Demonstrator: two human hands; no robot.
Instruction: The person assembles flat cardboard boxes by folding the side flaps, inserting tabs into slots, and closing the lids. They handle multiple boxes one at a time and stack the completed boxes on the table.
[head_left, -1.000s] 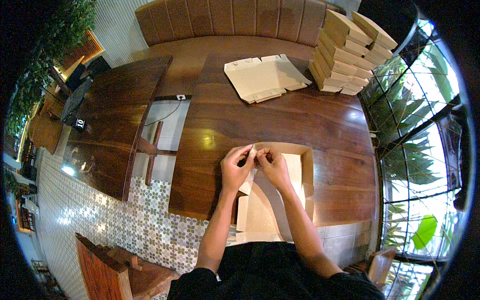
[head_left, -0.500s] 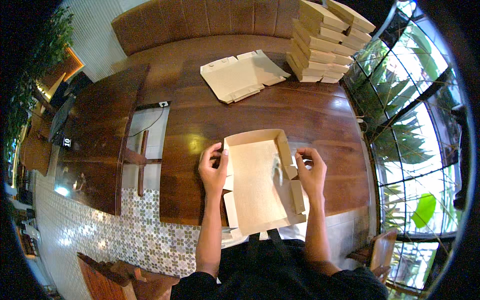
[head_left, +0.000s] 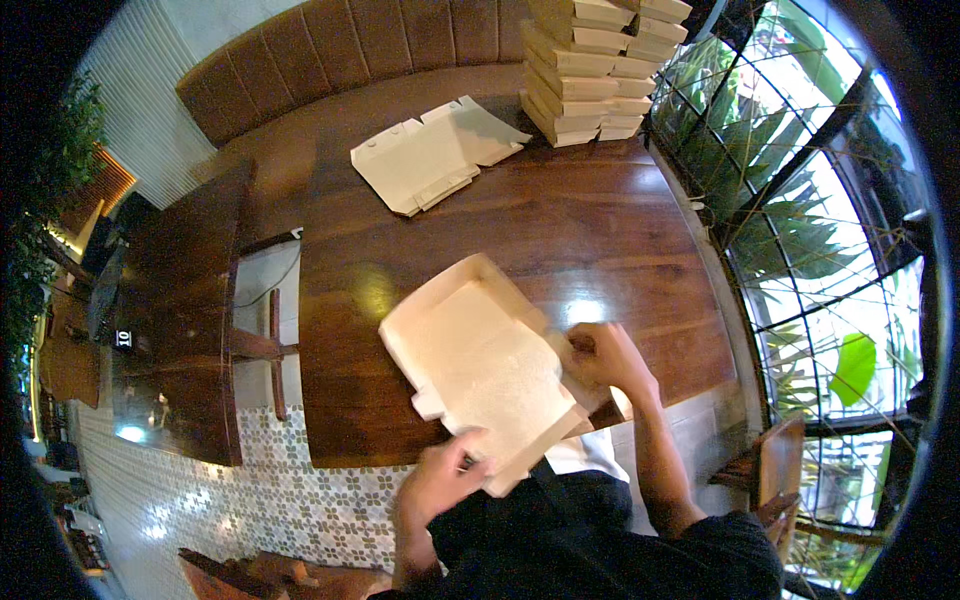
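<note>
Overhanging the near edge of the wooden table [head_left: 650, 270]: cardboard box [head_left: 470, 340], bare wood beyond!
Left hand [head_left: 445, 475] pinches its rim; right hand [head_left: 612, 362] curls, grip unclear; box now turned askew.

Far side: brown bench [head_left: 400, 45], padded back with upright seams. Beside it, to left, pale ribbed wall [head_left: 140, 120]. Farther left, leafy plant [head_left: 75, 150], dark near the rim of view. Left of main table [head_left: 640, 250], second table [head_left: 180, 330], dark glossy wood, bright glare [head_left: 131, 433] at near left corner; small black sign [head_left: 123, 339] with white figures by left edge. Between tables, thin cable [head_left: 275, 285]. Below, patterned tile floor [head_left: 340, 510]. Wood chair [head_left: 215, 575] lower left, another chair [head_left: 780, 465] lower right. Right: gridded window [head_left: 840, 190], foliage [head_left: 790, 245] beyond, one broad leaf [head_left: 853, 369] vivid green.
</note>
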